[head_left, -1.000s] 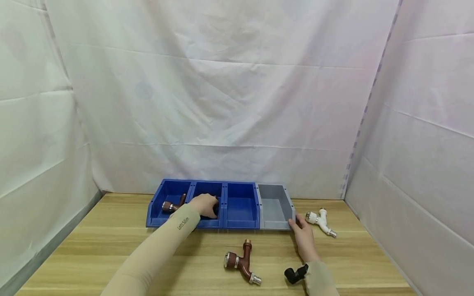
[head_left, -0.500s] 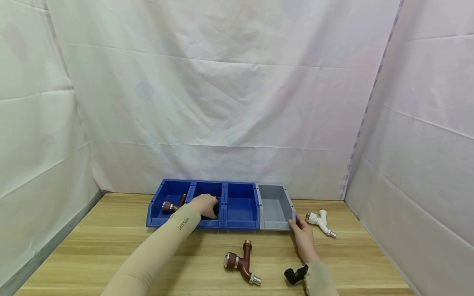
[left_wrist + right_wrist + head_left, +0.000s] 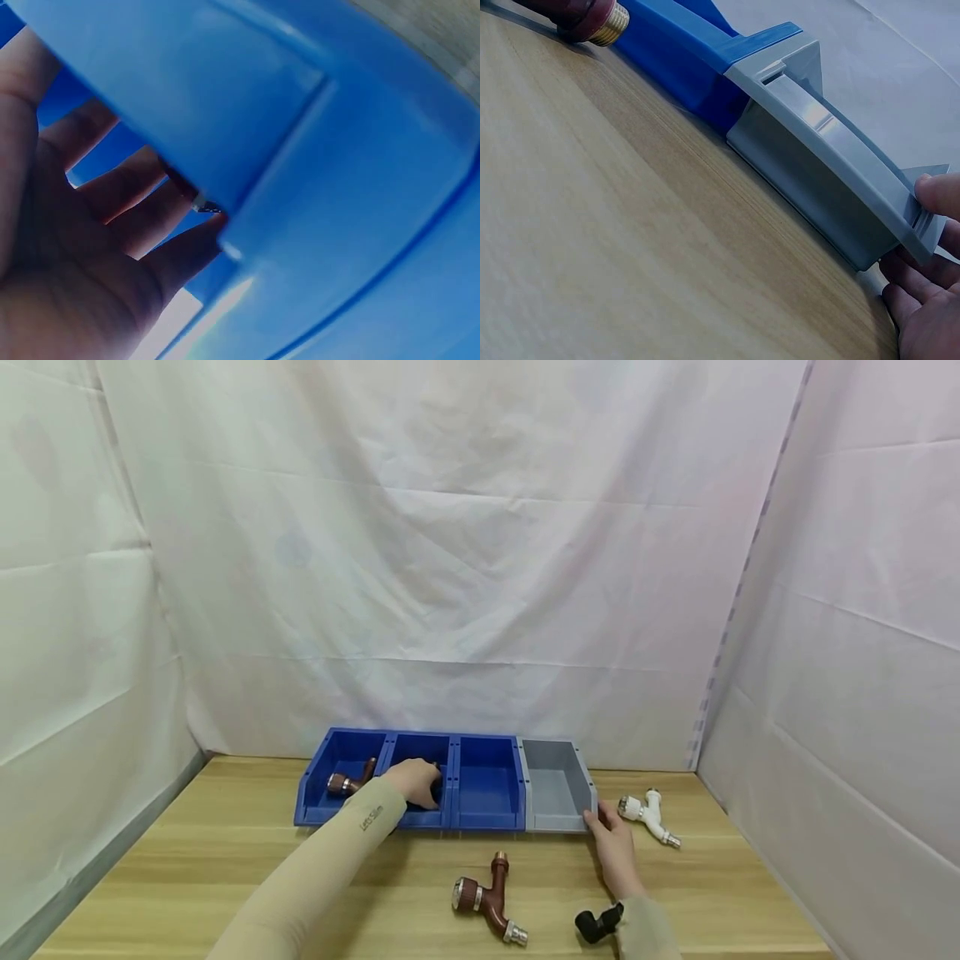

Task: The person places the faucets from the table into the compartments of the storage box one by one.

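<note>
My left hand reaches into the second blue bin from the left. In the left wrist view its fingers pass behind the blue wall, and a dark piece with a silvery bit shows beside them. Whether they grip it is hidden. My right hand pinches the front right corner of the grey bin, thumb on top and fingers below. A brown tap lies in the leftmost blue bin.
Another brown tap lies on the wooden table before the bins. A white tap lies right of my right hand. The third blue bin adjoins the grey one. A black angled piece sits at my right wrist. White cloth hangs behind.
The head view has tilted up slightly, so everything sits a little lower in it. Both hands stay in place at the bins.
</note>
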`<state>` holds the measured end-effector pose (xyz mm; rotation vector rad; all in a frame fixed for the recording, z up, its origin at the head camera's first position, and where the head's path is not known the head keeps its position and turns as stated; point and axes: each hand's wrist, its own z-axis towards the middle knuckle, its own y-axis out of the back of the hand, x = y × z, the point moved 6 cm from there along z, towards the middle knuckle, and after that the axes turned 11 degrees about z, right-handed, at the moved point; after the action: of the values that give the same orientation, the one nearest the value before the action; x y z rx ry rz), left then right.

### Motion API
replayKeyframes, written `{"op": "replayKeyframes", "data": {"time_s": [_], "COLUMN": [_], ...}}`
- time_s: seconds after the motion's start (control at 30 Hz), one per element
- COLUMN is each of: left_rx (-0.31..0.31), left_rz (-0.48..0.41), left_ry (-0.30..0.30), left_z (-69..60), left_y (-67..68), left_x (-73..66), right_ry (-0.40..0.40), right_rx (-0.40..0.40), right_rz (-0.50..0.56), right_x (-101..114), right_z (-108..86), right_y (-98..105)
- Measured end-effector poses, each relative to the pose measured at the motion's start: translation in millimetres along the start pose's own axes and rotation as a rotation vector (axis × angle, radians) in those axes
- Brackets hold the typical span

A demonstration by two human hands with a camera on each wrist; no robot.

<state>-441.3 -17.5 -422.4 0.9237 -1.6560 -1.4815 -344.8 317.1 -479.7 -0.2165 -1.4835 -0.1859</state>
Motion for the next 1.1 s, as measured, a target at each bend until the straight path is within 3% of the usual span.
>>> {"op": "replayKeyframes", "data": {"time_s": [0.2, 0.33, 0.5, 0.73, 0.9, 1.1], "left_rx": [-0.009, -0.013, -0.013, -0.122, -0.182, -0.263], "left_rz": [0.033, 0.000, -0.028, -0.022, 0.007, 0.087], "left_ry": [0.002, 0.004, -0.031, -0.056, -0.092, -0.246], "left_z": [1.2, -0.3, -13.8, -39.5, -59.3, -81.6], "left_y": [9.0, 15.2, 21.0, 47.4, 57.6, 62.9], "left_x": [2.5, 5.0, 5.7, 6.2, -5.7, -39.3], "right_ry": [0.034, 0.035, -0.007, 0.020, 0.006, -0.013], "right_rx": [-0.001, 0.002, 0.005, 0.008, 0.012, 0.005], "right_rz": [0.003, -0.005, -0.006, 0.001, -0.007, -0.016], "right_x": [7.1, 9.2, 3.4, 9.1, 9.9, 4.7], "right_z": [6.8, 10.2, 6.2, 6.9, 8.3, 6.9], "right_y": [-2.0, -1.0, 0.2, -2.5, -1.4, 4.0]}}
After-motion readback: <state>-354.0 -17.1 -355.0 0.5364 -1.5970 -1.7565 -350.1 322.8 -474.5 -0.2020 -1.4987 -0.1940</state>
